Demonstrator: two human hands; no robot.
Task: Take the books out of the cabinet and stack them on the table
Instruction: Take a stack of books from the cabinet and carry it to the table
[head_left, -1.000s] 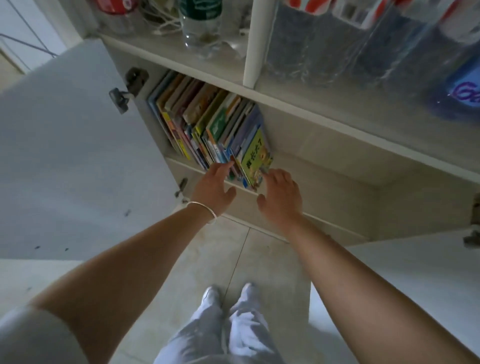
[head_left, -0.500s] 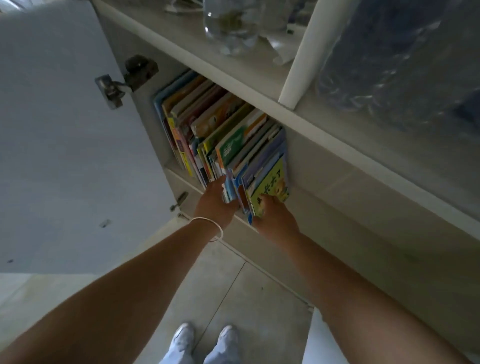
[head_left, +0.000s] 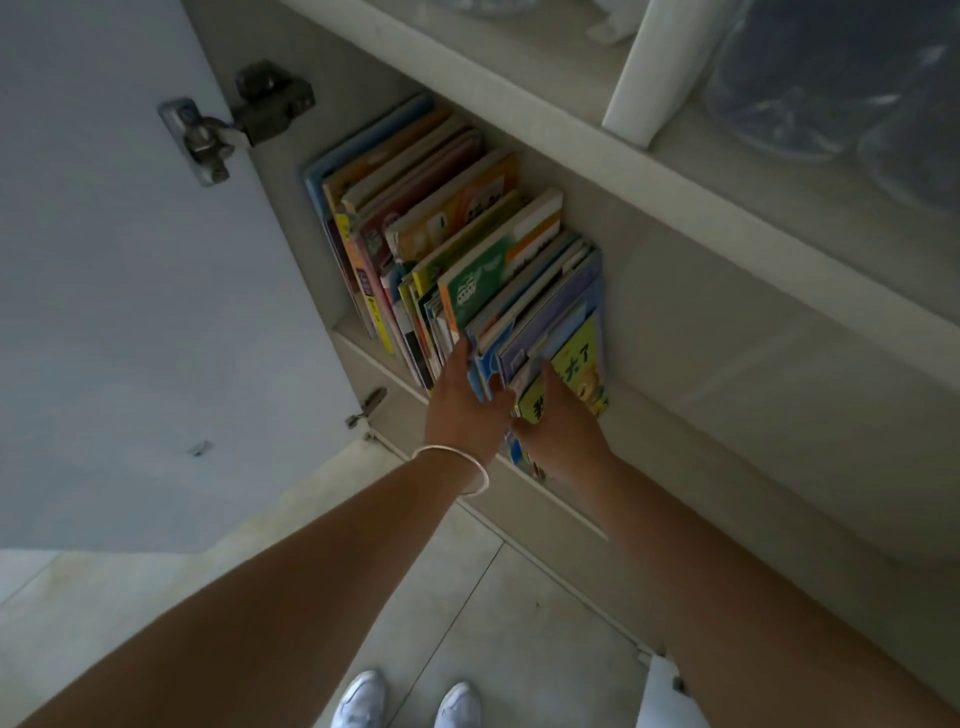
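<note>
Head view is looking down into the open cabinet (head_left: 727, 332), where a row of picture books (head_left: 457, 244) is standing upright at the left end of the lower shelf, leaning against the side wall. Both hands are working the right-hand end of that row. The left hand (head_left: 465, 410), with a silver bangle (head_left: 457, 465) on its wrist, is pressing in between the spines, fingers buried among the books and curled round a small bundle. The right hand (head_left: 563, 428) is gripping the outer side of the same bundle, thumb lying over the yellow-green cover (head_left: 582, 364) of the end book. That bundle is sticking out past the shelf's front edge. The open door (head_left: 130, 312) is hanging at the left on its hinge (head_left: 234, 119). Clear plastic containers (head_left: 831, 83) are sitting on the upper shelf. White shoes (head_left: 405, 701) are standing on the tiled floor (head_left: 493, 623) below.
</note>
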